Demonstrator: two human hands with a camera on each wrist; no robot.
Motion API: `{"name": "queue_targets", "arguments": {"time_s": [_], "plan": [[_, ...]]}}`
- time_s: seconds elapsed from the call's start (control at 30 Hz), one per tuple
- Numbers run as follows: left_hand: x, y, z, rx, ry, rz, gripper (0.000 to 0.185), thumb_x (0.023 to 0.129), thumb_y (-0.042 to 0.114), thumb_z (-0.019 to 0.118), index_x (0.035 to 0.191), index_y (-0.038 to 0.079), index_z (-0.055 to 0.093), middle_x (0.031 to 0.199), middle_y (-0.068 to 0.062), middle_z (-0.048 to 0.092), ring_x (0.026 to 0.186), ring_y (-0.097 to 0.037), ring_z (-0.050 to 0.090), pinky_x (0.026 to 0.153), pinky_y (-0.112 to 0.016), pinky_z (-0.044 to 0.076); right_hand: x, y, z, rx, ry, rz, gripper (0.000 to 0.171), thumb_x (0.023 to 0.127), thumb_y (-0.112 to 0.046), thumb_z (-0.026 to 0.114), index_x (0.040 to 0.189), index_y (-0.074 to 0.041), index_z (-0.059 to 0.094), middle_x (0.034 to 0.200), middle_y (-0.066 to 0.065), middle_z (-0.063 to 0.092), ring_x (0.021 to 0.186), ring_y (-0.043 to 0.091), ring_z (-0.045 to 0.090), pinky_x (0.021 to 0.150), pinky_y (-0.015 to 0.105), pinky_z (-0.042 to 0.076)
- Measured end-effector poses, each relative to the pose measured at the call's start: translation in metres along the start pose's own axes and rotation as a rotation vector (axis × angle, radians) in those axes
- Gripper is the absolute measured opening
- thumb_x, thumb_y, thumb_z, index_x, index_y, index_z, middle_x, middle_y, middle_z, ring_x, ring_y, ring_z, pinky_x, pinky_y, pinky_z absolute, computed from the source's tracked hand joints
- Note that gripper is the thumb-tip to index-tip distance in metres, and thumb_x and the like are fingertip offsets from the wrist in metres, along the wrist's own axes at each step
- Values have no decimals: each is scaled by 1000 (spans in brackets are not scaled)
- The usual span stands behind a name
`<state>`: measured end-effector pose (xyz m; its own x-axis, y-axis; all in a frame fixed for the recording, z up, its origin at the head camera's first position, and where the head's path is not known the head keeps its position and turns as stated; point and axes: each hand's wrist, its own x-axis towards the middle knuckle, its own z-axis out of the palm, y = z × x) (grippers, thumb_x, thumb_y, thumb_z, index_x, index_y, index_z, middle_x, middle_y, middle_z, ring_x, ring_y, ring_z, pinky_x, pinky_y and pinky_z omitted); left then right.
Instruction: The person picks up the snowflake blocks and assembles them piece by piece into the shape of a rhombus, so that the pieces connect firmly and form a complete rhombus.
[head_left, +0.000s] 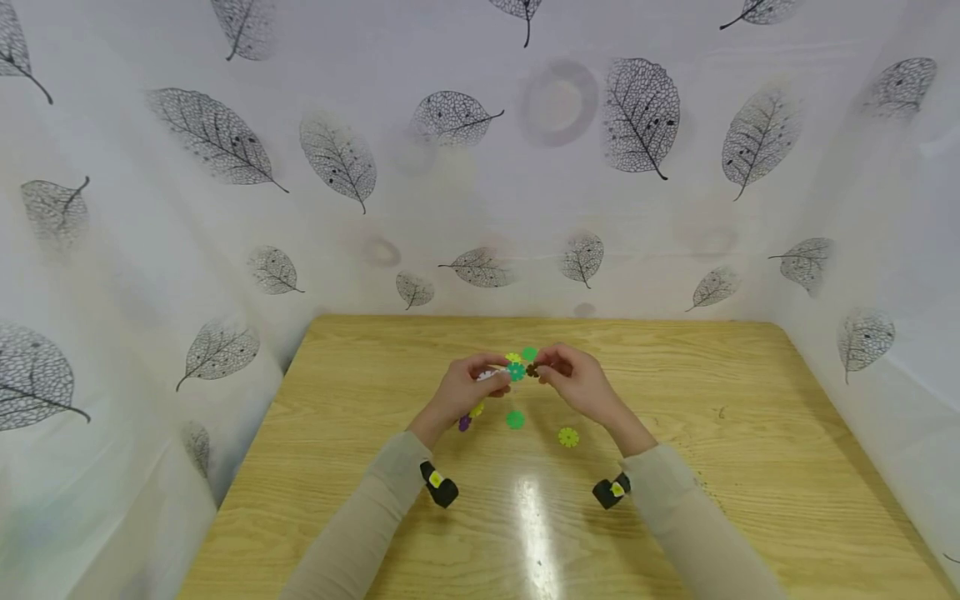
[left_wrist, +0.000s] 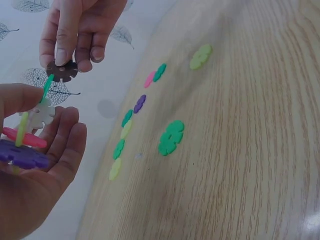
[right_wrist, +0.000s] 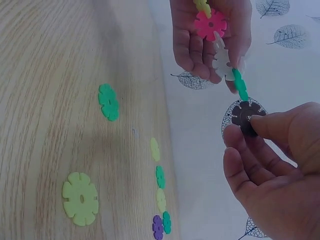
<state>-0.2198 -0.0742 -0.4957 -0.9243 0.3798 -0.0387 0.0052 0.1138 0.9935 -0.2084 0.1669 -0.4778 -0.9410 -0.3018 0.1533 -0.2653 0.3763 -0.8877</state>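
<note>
My left hand [head_left: 495, 379] holds a chain of interlocked snowflake discs [head_left: 516, 367] above the middle of the wooden table. In the left wrist view the chain shows a purple disc [left_wrist: 22, 155], a pink disc [left_wrist: 25, 139], a white disc [left_wrist: 42, 114] and a green disc [left_wrist: 47, 87] at its tip. My right hand [head_left: 542, 367] pinches a brown disc [right_wrist: 246, 115] between thumb and fingers. The brown disc [left_wrist: 62, 71] sits right at the edge of the green tip disc [right_wrist: 240, 85].
Loose on the table [head_left: 712, 467] below the hands lie a green disc [head_left: 514, 419] and a yellow-green disc [head_left: 568, 437]. A row of several small discs [right_wrist: 160, 177] lies under my left hand, purple [head_left: 464, 423] at its end. White leaf-print cloth walls three sides.
</note>
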Motion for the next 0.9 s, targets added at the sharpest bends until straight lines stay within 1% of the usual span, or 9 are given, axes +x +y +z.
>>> {"name": "queue_targets", "arguments": {"time_s": [0.13, 0.23, 0.3, 0.4, 0.53, 0.63, 0.77, 0.83, 0.9], "plan": [[0, 0, 0, 0, 4, 2, 32, 102, 13, 70, 131, 0, 68, 121, -27, 73, 94, -17, 77, 91, -36, 67, 0, 0, 1, -6, 13, -8, 14, 104, -7, 66, 116, -1, 69, 104, 18, 72, 84, 10, 66, 73, 23, 59], [0, 0, 1, 5, 3, 2, 31, 102, 12, 70, 131, 0, 69, 123, -25, 73, 95, -19, 77, 91, -36, 67, 1, -1, 3, -7, 21, -16, 14, 103, -6, 67, 115, 0, 70, 105, 19, 73, 83, 7, 65, 73, 20, 58], [0, 0, 1, 8, 1, 3, 31, 102, 13, 70, 131, 0, 69, 122, -23, 73, 96, -20, 77, 90, -36, 67, 1, -1, 3, -9, 21, -25, 15, 103, -6, 68, 116, 0, 70, 107, 19, 74, 85, 8, 66, 75, 20, 58], [0, -1, 1, 13, -3, 8, 32, 102, 13, 70, 131, -1, 69, 120, -22, 74, 96, -21, 78, 90, -36, 67, 2, -3, 4, -26, 22, -28, 15, 102, -6, 68, 116, -1, 71, 108, 17, 74, 88, 14, 69, 76, 20, 59], [0, 0, 1, 23, -10, 16, 31, 102, 14, 70, 129, -2, 69, 116, -22, 75, 95, -21, 78, 91, -38, 67, 1, -5, 4, -42, 20, -34, 15, 102, -6, 69, 116, -2, 73, 109, 15, 75, 94, 28, 73, 77, 22, 59], [-1, 1, 2, 38, -23, 27, 30, 103, 13, 70, 128, -3, 69, 113, -24, 75, 96, -27, 78, 91, -42, 66, 1, -7, 4, -53, 22, -40, 14, 102, -6, 69, 114, -2, 74, 109, 14, 76, 97, 35, 73, 78, 24, 59], [-1, 2, 2, 57, -45, 44, 29, 104, 12, 68, 128, -4, 68, 113, -32, 73, 98, -32, 78, 92, -44, 66, 0, -8, 5, -52, 32, -23, 13, 102, -6, 69, 112, -5, 75, 108, 13, 75, 98, 36, 72, 76, 24, 58], [-1, 2, 2, 63, -54, 47, 29, 104, 12, 68, 128, -4, 68, 116, -35, 71, 100, -33, 77, 93, -45, 66, 0, -8, 6, -50, 32, -13, 12, 102, -6, 69, 112, -6, 75, 108, 13, 75, 96, 35, 71, 73, 24, 55], [0, 2, 2, 62, -65, 53, 29, 104, 12, 67, 128, -5, 67, 119, -36, 69, 101, -37, 76, 94, -48, 65, 1, -7, 7, -44, 33, -5, 12, 102, -7, 69, 111, -7, 76, 107, 12, 75, 92, 32, 69, 69, 23, 53]]}}
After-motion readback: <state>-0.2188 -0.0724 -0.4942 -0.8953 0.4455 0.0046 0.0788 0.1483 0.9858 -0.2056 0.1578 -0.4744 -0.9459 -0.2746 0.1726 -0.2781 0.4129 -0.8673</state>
